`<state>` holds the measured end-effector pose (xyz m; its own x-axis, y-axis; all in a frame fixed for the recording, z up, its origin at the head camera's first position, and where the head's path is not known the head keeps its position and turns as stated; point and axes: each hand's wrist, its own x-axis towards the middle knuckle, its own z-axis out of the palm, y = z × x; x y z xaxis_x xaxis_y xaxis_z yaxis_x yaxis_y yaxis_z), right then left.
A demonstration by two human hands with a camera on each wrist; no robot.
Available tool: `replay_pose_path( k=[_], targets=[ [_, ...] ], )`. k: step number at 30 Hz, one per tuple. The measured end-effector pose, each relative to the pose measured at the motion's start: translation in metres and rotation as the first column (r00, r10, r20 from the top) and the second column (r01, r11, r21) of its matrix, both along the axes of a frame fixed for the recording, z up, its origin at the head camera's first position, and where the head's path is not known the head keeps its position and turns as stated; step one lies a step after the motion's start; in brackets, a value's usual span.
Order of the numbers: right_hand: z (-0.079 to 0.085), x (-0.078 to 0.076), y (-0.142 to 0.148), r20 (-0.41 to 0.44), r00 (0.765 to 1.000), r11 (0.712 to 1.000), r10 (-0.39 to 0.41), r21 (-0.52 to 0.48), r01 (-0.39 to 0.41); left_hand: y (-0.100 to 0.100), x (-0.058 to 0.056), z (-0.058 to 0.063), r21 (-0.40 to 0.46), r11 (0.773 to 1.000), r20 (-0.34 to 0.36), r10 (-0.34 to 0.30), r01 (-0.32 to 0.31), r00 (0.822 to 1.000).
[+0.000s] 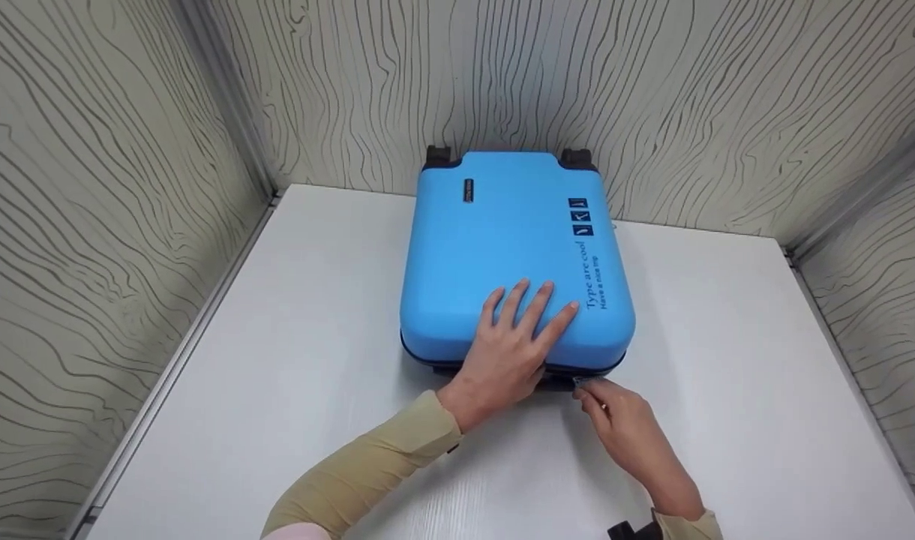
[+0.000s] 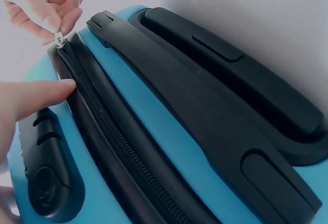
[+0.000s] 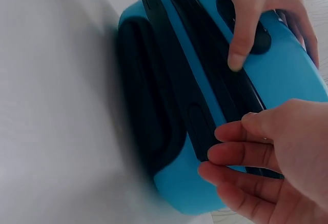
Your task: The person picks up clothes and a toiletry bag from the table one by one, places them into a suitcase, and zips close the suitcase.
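Note:
A blue hard-shell suitcase (image 1: 502,232) lies flat, its handle side facing me. My left hand (image 1: 506,356) rests spread on the lid near the front edge; in the left wrist view its thumb (image 2: 48,97) presses on the black zipper band. My right hand (image 1: 626,424) pinches the silver zipper pull (image 2: 59,40) at the front right corner between thumb and finger. The black zipper (image 2: 113,126) runs along the front side. Beside it sit a black carry handle (image 2: 169,90), a recessed telescopic handle (image 2: 236,65) and a black combination lock (image 2: 54,167).
The suitcase lies on a white table (image 1: 315,300). Wood-grain patterned panels (image 1: 502,75) stand behind and at both sides. Two black wheels (image 1: 577,157) point to the back panel. Metal rails (image 1: 195,292) edge the table.

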<state>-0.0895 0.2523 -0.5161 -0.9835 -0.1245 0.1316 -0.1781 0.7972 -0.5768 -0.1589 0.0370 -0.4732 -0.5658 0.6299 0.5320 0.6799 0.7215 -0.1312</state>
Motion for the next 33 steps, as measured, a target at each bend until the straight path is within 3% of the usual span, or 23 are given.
replay_pose_path(
  k=[9, 15, 24, 29, 33],
  targets=[
    [-0.005, -0.005, -0.019, -0.006, 0.999, 0.999, 0.043, -0.009, -0.043, -0.001, -0.001, -0.001, 0.024, 1.000, 0.015, -0.019, 0.019, 1.000],
    [-0.009, -0.011, -0.033, -0.011, 0.993, 0.993, 0.116, -0.022, -0.116, -0.001, -0.001, 0.000, 0.023, 0.999, 0.032, -0.027, 0.027, 0.999],
    [-0.024, -0.019, -0.061, -0.119, 0.979, 0.983, 0.164, -0.063, -0.172, -0.004, -0.006, 0.000, 0.022, 0.999, 0.012, -0.025, 0.025, 1.000],
    [-0.038, -0.018, -0.064, -0.098, 0.983, 0.972, 0.154, -0.165, -0.169, -0.009, -0.007, 0.004, -0.012, 0.999, 0.058, -0.037, 0.038, 0.998],
    [-0.040, -0.016, -0.057, -0.061, 0.987, 0.966, 0.150, -0.205, -0.160, -0.017, -0.009, 0.015, -0.038, 0.994, 0.145, -0.094, 0.100, 0.985]
  ],
)
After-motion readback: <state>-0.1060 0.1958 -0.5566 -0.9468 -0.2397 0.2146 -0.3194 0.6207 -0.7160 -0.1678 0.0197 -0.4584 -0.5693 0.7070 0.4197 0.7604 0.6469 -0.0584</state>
